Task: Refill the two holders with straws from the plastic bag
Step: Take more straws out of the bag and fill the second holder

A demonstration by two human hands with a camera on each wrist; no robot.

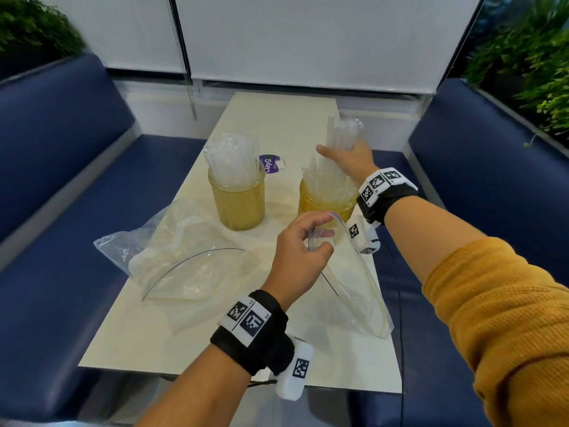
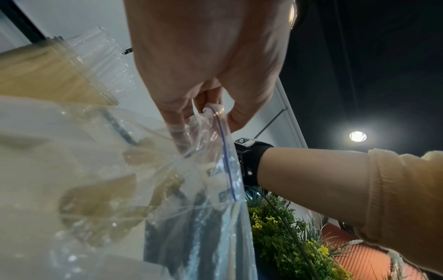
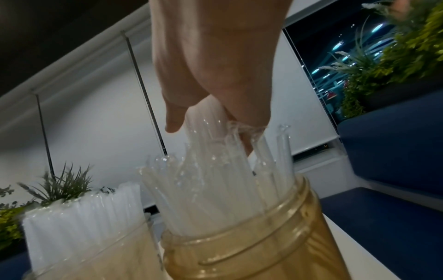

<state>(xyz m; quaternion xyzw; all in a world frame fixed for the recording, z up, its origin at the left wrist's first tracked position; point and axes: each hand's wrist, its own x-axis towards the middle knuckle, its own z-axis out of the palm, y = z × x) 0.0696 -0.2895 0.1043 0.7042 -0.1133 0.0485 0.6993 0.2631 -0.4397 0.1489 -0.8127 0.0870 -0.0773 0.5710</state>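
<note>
Two amber jar holders stand mid-table, the left holder packed with clear wrapped straws, the right holder partly filled. My right hand grips a bundle of straws upright above the right holder; in the right wrist view its fingers wrap the bundle over the jar's straws. My left hand pinches the rim of a clear zip bag that holds a few straws; the left wrist view shows the rim between thumb and fingers.
A second, emptied zip bag lies crumpled on the cream table at left. A purple sticker sits behind the jars. Blue benches flank the table, with plants behind them.
</note>
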